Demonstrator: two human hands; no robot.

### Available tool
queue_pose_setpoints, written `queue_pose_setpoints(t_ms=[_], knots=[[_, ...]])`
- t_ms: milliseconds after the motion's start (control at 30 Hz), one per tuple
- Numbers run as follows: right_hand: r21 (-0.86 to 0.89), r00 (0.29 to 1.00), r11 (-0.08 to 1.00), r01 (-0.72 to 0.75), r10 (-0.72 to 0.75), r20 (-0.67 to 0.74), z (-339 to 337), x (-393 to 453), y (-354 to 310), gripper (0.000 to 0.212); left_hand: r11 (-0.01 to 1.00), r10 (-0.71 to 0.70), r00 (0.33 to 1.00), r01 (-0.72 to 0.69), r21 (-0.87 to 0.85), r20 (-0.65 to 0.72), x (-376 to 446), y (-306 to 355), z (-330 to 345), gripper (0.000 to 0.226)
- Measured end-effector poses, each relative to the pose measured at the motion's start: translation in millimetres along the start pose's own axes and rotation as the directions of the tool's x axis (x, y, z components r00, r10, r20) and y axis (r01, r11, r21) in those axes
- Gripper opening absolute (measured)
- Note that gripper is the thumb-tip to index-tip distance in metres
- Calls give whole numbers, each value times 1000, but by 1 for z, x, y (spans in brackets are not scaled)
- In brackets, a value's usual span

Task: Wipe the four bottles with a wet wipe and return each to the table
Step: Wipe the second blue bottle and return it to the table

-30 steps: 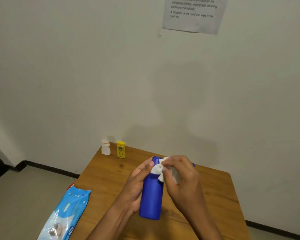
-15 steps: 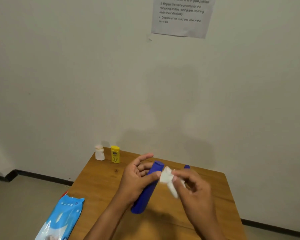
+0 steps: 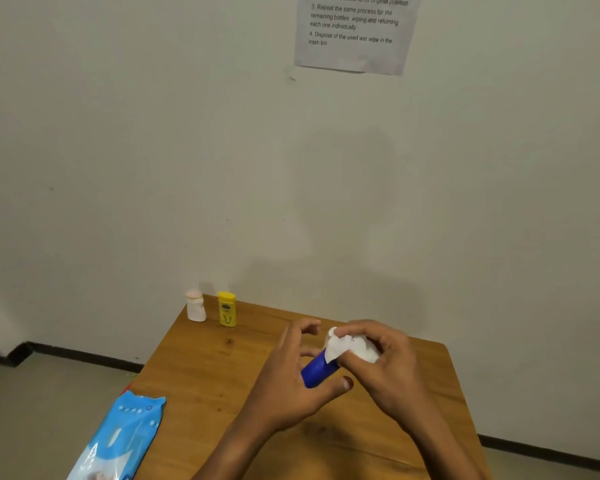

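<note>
Your left hand [image 3: 293, 382] grips the blue bottle [image 3: 318, 370], tilted above the wooden table [image 3: 201, 368]. Your right hand [image 3: 385, 362] curls round the white wet wipe [image 3: 347, 346], which covers the bottle's upper end. The white bottle [image 3: 195, 305] and yellow bottle [image 3: 227, 309] stand upright, side by side, at the far left corner. A blue wipe pack [image 3: 118, 438] lies at the near left edge.

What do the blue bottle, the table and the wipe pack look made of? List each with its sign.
Blue bottle: likely plastic, smooth even colour with a soft sheen.
Table: wood or wood laminate, showing grain and dark knots.
Wipe pack: thin plastic film, glossy and wrinkled.
</note>
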State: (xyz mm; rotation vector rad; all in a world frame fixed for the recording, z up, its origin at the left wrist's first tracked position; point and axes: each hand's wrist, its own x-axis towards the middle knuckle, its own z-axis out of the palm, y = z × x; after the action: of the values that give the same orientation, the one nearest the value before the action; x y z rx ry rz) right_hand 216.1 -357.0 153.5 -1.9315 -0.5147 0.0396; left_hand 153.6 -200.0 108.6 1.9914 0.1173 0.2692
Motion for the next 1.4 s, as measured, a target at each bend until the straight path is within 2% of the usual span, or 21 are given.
queue_pose_setpoints(t_ms=[33,100,200,267,433,500,600,700,767,833,933,1033,1133,1200,1233,1267,1333,1400], knots=[[7,1000,1000,6,-6,-23,-1,1,-1,23,998,-48,998,46,48,41,0,-4,-2,77],[-2,1000,1000,-8,8,8,-3,3,-3,25,983,-95,988,74,168,121,2,-10,-5,63],[-89,963,988,-130,147,225,0,5,-11,22,953,-110,984,65,295,138,4,-16,-8,39],[-110,922,974,-200,225,316,0,7,-15,17,937,-119,983,65,343,139,3,-21,-8,35],[-348,957,932,-105,190,219,4,11,-18,27,931,-143,976,76,356,164,-1,-20,3,36],[-482,966,875,-40,158,207,7,12,-19,30,928,-120,980,55,367,157,-2,-19,6,33],[-650,951,759,-34,225,213,9,12,-21,35,902,-82,989,22,430,121,-1,-20,4,34],[-716,949,696,-58,262,177,18,12,-23,40,891,-38,997,5,453,65,2,-20,4,37],[-758,978,652,-2,159,134,24,13,-26,43,920,-60,997,33,391,57,3,-19,5,31],[-771,987,629,104,31,158,23,16,-29,42,941,-100,991,67,332,84,6,-18,5,27],[-729,940,604,322,-111,323,15,21,-28,33,965,-171,964,122,232,204,8,-13,3,26],[-666,835,504,550,-323,445,17,27,-19,34,961,-242,905,273,-41,351,5,-3,5,27],[-587,721,435,683,-529,447,26,29,-11,38,868,-239,811,425,-258,533,2,1,2,18],[-507,660,444,739,-627,414,29,31,-8,38,794,-194,717,515,-323,669,1,1,-3,12],[-455,650,480,750,-663,371,30,31,-9,37,762,-162,669,552,-339,726,0,1,-6,11],[-384,665,552,740,-682,303,32,30,-10,36,741,-129,634,572,-351,762,0,1,-10,10],[-157,764,748,645,-635,112,35,28,-18,33,739,-75,616,562,-372,784,2,3,-17,8],[99,894,892,441,-427,-135,33,27,-30,34,753,-66,621,545,-370,781,3,4,-23,8]])
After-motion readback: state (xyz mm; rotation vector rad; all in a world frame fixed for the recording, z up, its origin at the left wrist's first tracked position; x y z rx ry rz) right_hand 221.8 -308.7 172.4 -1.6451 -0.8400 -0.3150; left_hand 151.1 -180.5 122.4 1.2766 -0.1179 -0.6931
